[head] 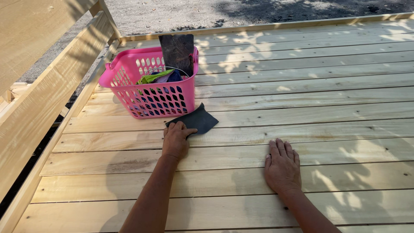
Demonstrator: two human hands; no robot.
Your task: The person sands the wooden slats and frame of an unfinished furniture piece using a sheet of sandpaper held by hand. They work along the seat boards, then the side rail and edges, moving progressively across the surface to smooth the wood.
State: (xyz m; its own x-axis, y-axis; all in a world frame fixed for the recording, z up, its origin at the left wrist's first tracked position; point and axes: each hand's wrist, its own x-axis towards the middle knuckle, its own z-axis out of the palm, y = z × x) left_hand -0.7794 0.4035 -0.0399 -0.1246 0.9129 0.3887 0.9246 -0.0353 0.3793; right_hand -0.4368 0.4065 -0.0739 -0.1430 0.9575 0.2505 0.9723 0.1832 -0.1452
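My left hand point(175, 139) rests on the wooden deck boards point(302, 99) with its fingers curled onto the near edge of a dark grey sheet of sandpaper point(199, 119). The sheet lies flat just in front of a pink plastic basket point(129, 71). My right hand point(282, 166) lies flat on the boards, palm down, fingers together, holding nothing. A dark worn sheet point(177, 51) stands upright in the basket, beside green and blue cloth items point(160, 77).
A pale wooden railing point(43, 82) runs along the left side of the deck. Gravel ground point(194, 13) lies beyond the far edge board. Leaf shadows dapple the planks on the right.
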